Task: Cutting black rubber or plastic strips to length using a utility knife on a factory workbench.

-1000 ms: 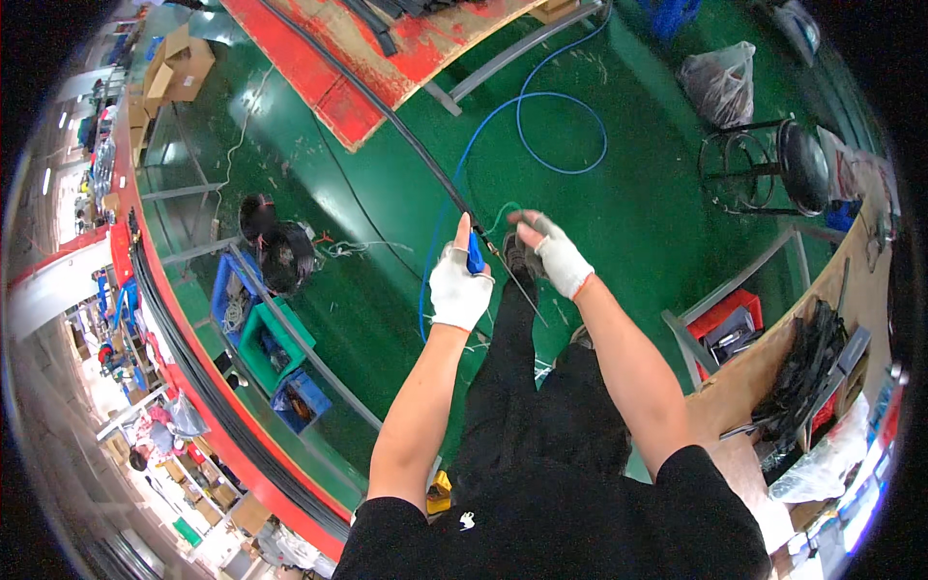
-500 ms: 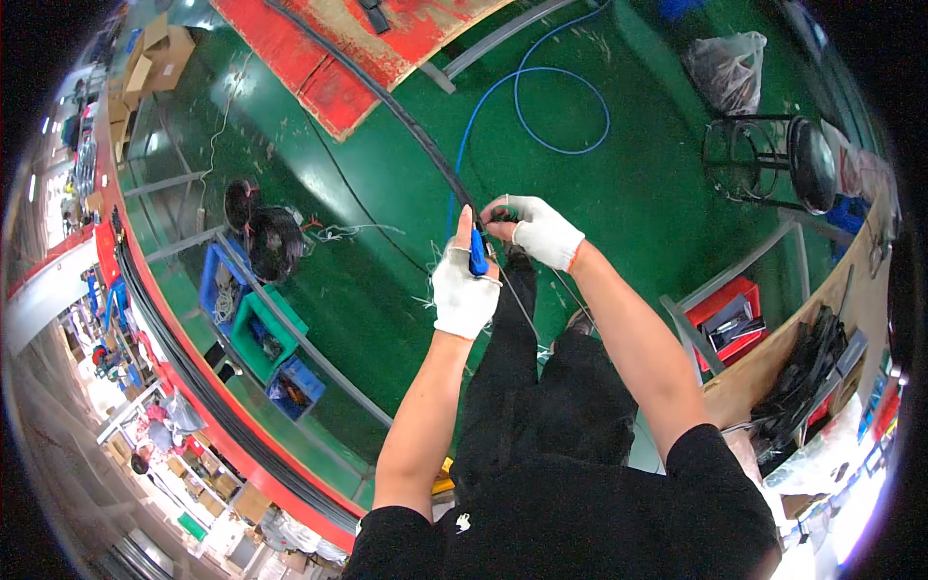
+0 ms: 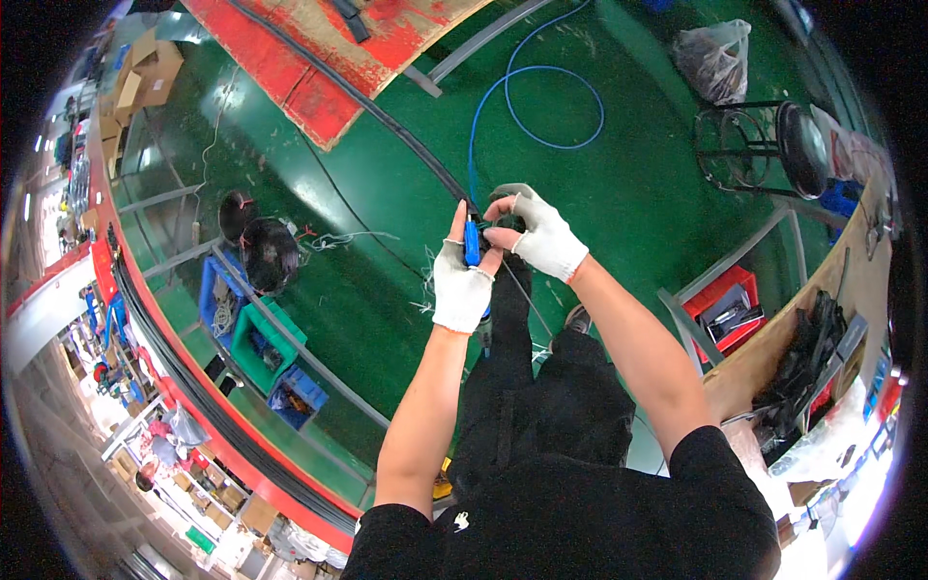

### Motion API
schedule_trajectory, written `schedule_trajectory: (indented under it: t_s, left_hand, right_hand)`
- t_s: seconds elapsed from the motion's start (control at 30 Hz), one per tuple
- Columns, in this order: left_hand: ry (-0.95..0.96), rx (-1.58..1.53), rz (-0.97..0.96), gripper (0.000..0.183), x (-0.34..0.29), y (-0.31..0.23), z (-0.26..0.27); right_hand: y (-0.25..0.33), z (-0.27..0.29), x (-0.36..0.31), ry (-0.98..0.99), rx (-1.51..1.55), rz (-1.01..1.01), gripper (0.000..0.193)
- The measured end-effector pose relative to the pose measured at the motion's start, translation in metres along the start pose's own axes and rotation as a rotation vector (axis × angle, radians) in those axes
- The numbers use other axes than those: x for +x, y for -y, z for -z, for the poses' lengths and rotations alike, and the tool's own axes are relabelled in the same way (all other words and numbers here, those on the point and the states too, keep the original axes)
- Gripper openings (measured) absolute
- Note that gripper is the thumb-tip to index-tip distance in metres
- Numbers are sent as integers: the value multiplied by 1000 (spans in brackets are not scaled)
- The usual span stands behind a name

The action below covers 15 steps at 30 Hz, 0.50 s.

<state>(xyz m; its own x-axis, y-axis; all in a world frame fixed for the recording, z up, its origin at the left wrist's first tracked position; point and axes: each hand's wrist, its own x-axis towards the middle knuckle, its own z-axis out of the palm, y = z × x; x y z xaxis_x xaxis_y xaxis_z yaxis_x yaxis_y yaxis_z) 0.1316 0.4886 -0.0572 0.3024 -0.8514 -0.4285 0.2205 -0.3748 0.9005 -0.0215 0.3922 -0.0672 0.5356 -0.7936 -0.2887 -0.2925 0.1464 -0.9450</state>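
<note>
The left hand [image 3: 462, 286] grips a blue-handled tool [image 3: 472, 242] upright while the right hand [image 3: 541, 232] pinches the black cable [image 3: 406, 145] end beside that tool, above the green floor [image 3: 628, 184], seemingly mid-way through working the cable end, which calls for steady alignment.

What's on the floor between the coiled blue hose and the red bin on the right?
In the head view, only bare green floor lies between the blue hose and the red bin.
</note>
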Motion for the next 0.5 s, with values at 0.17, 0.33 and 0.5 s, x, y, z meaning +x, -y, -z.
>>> schedule_trajectory:
  t_s: [0.17, 0.33, 0.5]
  left_hand:
    - [-8, 275, -18, 82, -1, -9, 2]
    - [-7, 422, -28, 83, 1, -9, 10]
    - [14, 432, -58, 86, 3, -5, 13]
  right_hand:
    - [-2, 5, 14, 95, -133, -15, 25]
    - [-5, 6, 25, 199, -99, -2, 22]
    - [9, 3, 15, 110, -182, 200, 19]
